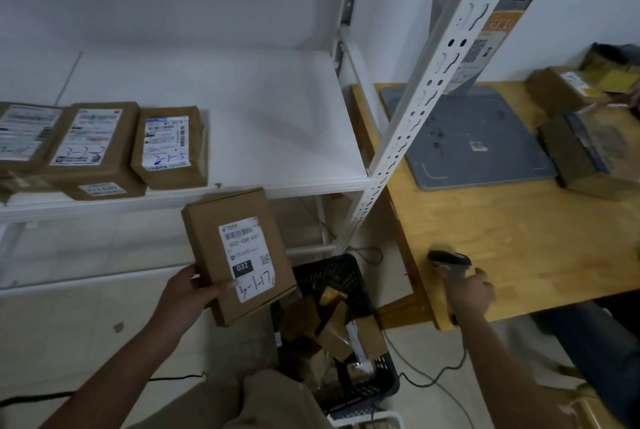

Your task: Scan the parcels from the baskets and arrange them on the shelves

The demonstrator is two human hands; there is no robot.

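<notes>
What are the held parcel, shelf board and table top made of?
Held parcel: matte brown cardboard, folded edges, white paper label. Shelf board: smooth white, painted metal or laminate, cannot tell which. Table top: pale wood with visible grain, probably plywood.

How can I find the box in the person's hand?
Find the white shelf with brown boxes on it. Just below its front edge, the left hand holds a flat brown parcel. Only its label has a dark 032 tag and handwritten 3-1-17.
</notes>
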